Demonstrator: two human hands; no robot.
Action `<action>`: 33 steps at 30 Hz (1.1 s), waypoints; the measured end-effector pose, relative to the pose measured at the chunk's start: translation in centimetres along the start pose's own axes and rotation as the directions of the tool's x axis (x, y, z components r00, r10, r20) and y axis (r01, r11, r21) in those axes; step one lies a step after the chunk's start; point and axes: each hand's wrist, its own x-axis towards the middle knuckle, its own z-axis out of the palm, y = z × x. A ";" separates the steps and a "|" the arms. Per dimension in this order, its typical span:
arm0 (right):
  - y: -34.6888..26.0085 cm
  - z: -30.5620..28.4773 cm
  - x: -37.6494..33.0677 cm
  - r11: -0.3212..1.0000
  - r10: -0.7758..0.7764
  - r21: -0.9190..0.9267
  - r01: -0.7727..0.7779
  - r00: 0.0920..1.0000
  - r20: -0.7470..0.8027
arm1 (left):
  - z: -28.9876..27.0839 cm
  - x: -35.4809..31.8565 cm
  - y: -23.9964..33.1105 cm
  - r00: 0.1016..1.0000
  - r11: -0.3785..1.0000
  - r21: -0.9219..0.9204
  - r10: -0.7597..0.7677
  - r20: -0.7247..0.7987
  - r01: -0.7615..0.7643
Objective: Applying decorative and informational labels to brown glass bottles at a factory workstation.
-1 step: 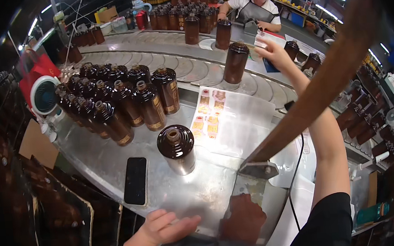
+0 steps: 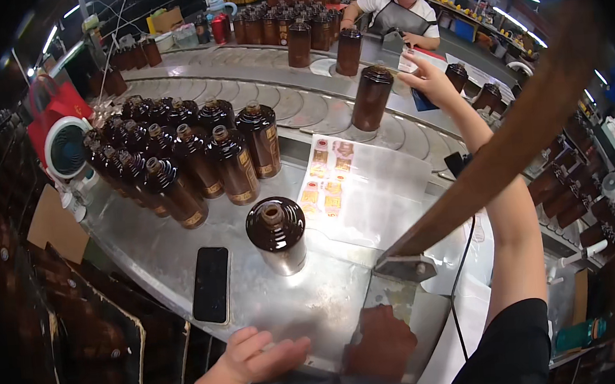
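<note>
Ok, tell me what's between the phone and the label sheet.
One brown bottle stands between the phone and label sheet in the head view.

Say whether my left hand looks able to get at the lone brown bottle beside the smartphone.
Probably yes: the left hand appears empty, and nothing appears to stand between it and the brown bottle on the metal tabletop; the smartphone lies left of that path.

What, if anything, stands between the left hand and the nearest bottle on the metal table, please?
Nothing visible stands between the left hand and that bottle; the phone lies to the left of the straight path.
</note>
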 end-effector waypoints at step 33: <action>-26.6 -15.2 -37.4 0.998 0.032 0.052 -0.045 0.975 0.221 | -1.2 14.6 9.0 0.909 0.125 -0.960 0.312 0.278 0.251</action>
